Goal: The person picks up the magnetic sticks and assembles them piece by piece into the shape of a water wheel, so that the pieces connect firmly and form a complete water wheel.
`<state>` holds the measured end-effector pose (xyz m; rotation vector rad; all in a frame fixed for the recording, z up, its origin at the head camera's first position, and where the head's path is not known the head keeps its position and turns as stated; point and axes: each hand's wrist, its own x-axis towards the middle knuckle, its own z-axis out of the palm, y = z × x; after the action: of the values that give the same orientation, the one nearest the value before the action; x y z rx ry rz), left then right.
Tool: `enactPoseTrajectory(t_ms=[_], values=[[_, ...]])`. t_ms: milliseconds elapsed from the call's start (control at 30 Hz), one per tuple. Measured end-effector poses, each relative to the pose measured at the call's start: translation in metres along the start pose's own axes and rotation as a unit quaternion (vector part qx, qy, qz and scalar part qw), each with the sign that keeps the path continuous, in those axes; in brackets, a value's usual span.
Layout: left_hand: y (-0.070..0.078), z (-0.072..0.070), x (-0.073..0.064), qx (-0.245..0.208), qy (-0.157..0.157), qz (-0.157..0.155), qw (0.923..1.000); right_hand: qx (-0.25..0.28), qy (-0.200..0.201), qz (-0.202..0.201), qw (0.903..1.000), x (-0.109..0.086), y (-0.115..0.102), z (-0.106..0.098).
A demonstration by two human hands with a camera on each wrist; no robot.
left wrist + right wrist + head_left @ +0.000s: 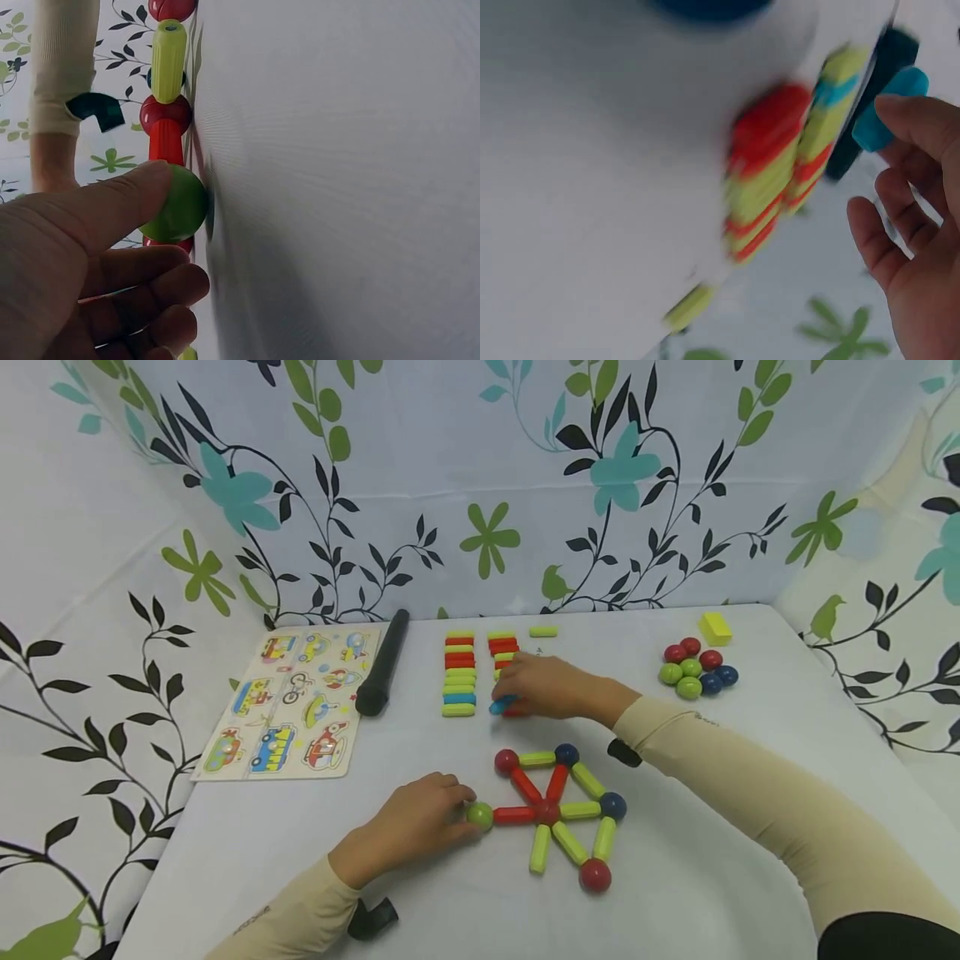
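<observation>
My right hand (543,685) pinches a blue stick (891,109) between thumb and fingers, above the near end of the right-hand row of coloured sticks (502,642). Low at centre-left, my left hand (420,817) holds a green ball (480,815) by its sides; the left wrist view shows the thumb pressed on it. That ball touches a red stick (513,816) leading to the red hub ball (547,812) of a flat ball-and-stick figure. Yellow-green and red sticks fan out from the hub, joining red and blue balls. One yellow-green stick (539,849) has a free end.
Left of the right-hand row lies another row of sticks (459,677), with a single yellow-green stick (543,632) behind. A black microphone (384,664) and picture puzzle board (288,702) lie at left. Loose balls (690,668) and a yellow block (716,628) sit at back right.
</observation>
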<state>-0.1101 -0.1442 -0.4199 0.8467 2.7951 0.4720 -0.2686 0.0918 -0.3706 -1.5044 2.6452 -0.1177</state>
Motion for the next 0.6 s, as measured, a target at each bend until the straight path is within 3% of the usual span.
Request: enactPoseTrajectory(t_ms=[133, 233, 367, 600], values=[[-0.002, 0.002, -0.002, -0.004, 0.013, 0.001, 0.9999, -0.039, -0.030, -0.121, 0.9915, -0.001, -0.041, 0.005], [-0.003, 0.004, -0.002, -0.008, 0.023, 0.005, 0.9997, -0.051, -0.065, -0.163, 0.9831, -0.003, -0.062, 0.011], [-0.002, 0.005, -0.003, -0.011, 0.029, 0.011, 0.9994, -0.064, -0.097, -0.167, 0.9792, -0.006, -0.071, 0.018], [-0.003, 0.003, -0.004, -0.015, 0.027, 0.013, 0.9994, -0.090, -0.106, -0.166, 0.9763, -0.008, -0.069, 0.021]])
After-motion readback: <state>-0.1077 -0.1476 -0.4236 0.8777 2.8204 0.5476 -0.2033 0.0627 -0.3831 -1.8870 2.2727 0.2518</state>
